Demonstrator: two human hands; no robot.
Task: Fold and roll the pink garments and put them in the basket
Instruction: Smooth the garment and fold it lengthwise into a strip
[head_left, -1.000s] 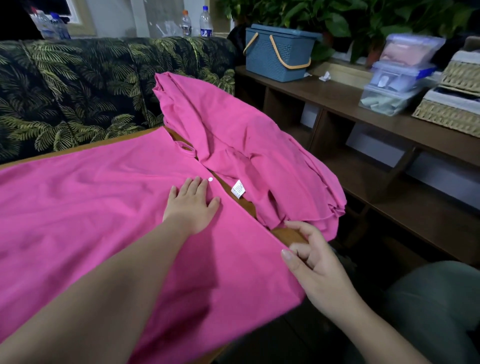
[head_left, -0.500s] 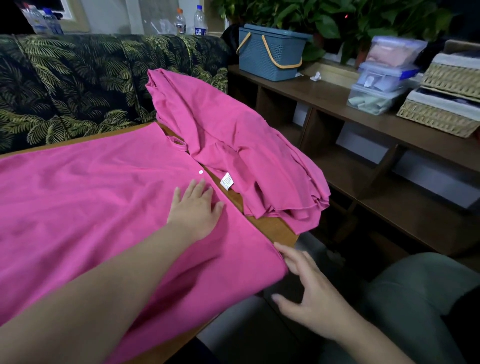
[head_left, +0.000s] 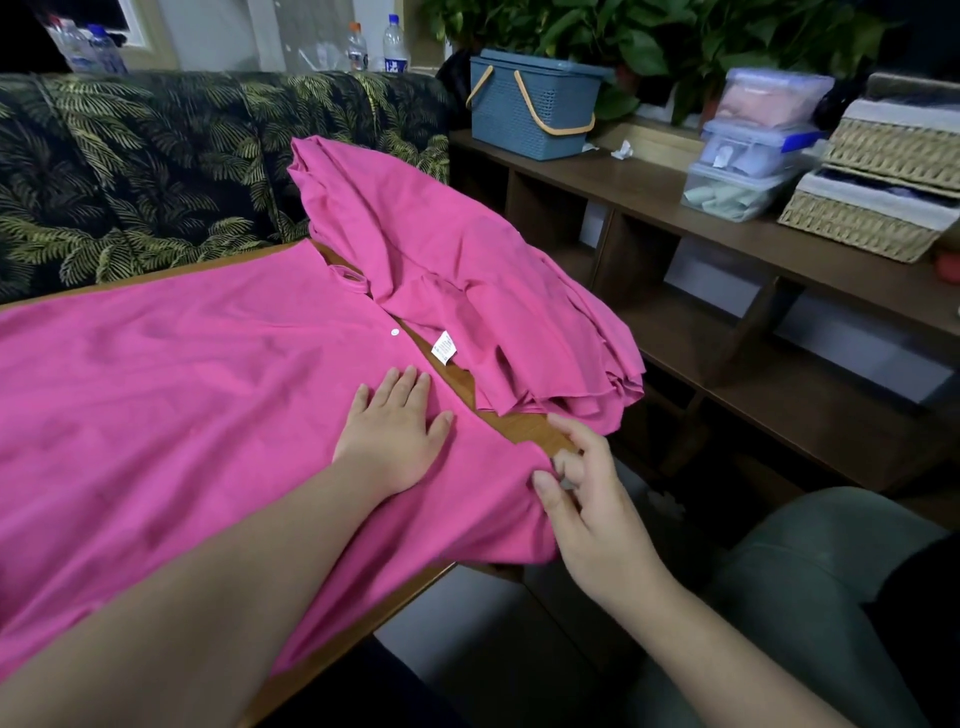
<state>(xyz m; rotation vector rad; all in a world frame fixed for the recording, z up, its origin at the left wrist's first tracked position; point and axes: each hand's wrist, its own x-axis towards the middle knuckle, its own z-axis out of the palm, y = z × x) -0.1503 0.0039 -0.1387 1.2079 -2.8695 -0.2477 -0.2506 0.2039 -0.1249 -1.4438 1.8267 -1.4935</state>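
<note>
A large pink garment (head_left: 182, 395) lies spread flat over the wooden table (head_left: 524, 428). My left hand (head_left: 395, 436) presses flat on it near its right edge, fingers straight. My right hand (head_left: 587, 499) is at the garment's right corner by the table edge. Its thumb lies on top of the fabric and its curled fingers are at the hem, pinching it. A second pink garment (head_left: 467, 270) with a white label lies crumpled at the table's far right, draped up onto the sofa. A blue basket (head_left: 524, 114) with tan handles stands on the shelf behind.
A palm-print sofa (head_left: 156, 166) runs behind the table. The brown shelf unit (head_left: 675, 202) on the right carries stacked clear boxes (head_left: 753, 145) and wicker baskets (head_left: 883, 171). Bottles stand on the sill. My knee in grey trousers (head_left: 805, 597) is at lower right.
My right hand dropped off the garment's edge, then rose back to its right corner and took hold of the hem. My left hand stayed pressed flat on the fabric.
</note>
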